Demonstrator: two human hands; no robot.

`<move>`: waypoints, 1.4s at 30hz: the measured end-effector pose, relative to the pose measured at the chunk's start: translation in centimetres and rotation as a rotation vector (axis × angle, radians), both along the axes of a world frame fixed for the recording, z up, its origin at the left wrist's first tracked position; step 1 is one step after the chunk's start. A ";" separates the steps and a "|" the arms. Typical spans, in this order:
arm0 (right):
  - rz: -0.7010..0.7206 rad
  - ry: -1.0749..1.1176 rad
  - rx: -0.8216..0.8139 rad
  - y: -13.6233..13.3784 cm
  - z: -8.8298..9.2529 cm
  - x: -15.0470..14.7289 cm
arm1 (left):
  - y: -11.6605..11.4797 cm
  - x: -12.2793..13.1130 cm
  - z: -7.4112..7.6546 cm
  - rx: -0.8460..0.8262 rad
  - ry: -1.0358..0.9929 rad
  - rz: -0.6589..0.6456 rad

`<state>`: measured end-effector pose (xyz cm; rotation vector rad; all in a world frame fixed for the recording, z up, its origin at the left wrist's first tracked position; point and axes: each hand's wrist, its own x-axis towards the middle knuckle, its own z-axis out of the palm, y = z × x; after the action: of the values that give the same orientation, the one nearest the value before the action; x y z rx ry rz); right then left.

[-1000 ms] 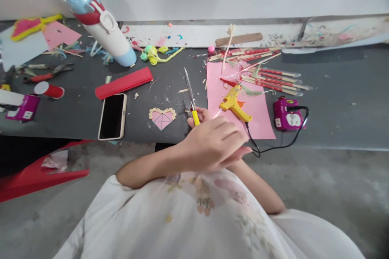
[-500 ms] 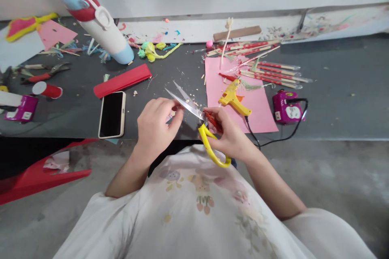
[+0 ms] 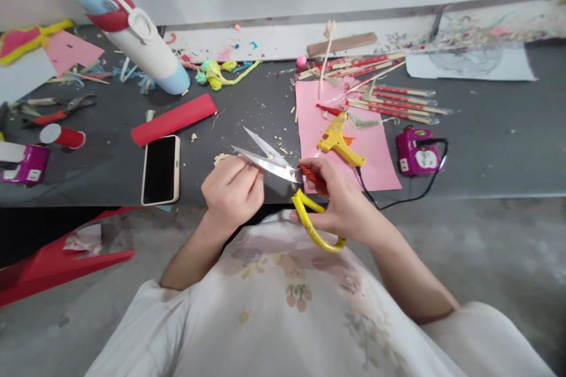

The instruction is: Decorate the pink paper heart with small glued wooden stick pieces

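My right hand (image 3: pixel 342 206) grips open-bladed scissors (image 3: pixel 283 171) with a yellow handle loop showing below the palm. A slim red item (image 3: pixel 315 180) also sits in its fingers; its kind is unclear. My left hand (image 3: pixel 234 191) is closed, fingers curled and thumb pressed in, beside the scissor blades. The lower blade passes over its fingertips; what they pinch is hidden. Pale crumb-like scraps (image 3: pixel 221 158) lie just behind its knuckles. Beyond the blades more small scraps are scattered on the dark table (image 3: pixel 247 100).
Right of my hands, a yellow glue gun (image 3: pixel 336 140) rests on pink paper (image 3: pixel 378 171), near a purple power box (image 3: pixel 418 153) and red-wrapped sticks (image 3: pixel 389 100). Leftward are a phone (image 3: pixel 161 169), red folded strip (image 3: pixel 174 119), bottle (image 3: pixel 145 47), thread spool (image 3: pixel 64 136) and pliers (image 3: pixel 66 111).
My left hand has curled its fingers further shut. The scissors and my right hand have shifted slightly down and right. A sheet with a drawing now lies at the back right.
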<state>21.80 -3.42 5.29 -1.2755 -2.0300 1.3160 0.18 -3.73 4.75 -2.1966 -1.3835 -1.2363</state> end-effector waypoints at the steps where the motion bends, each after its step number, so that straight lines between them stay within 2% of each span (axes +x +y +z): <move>1: 0.006 -0.002 -0.002 0.0 0.0 0.0 | 0.0 0.0 0.0 -0.009 -0.013 -0.004; 9: 0.023 -0.006 -0.027 0.3 0.0 0.4 | -0.1 -0.2 0.4 -0.139 -0.089 -0.021; 18: 0.023 0.087 -0.150 0.2 -0.3 0.4 | -0.1 -0.8 0.5 -0.238 -0.073 -0.047; 31: 0.004 0.083 -0.074 -0.2 -1.5 0.3 | 0.1 -1.3 0.7 -0.307 0.063 -0.044; 34: -0.038 0.130 -0.105 -0.2 -2.2 -0.1 | -0.3 -1.1 1.0 -0.299 0.116 0.041; 37: -0.131 0.257 -0.166 0.1 -3.4 -1.3 | -0.9 -0.3 1.9 -0.232 0.072 0.126; 39: -0.193 0.350 -0.200 0.5 -4.1 -2.5 | -1.2 0.9 2.9 -0.192 0.026 0.005; 42: -0.201 0.381 -0.164 1.2 -4.9 -4.2 | -0.9 3.2 4.3 -0.130 0.098 -0.274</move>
<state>17.59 -2.18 0.37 -1.1546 -1.5221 1.5173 3.36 -4.64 9.04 -2.5690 -1.1857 -1.1322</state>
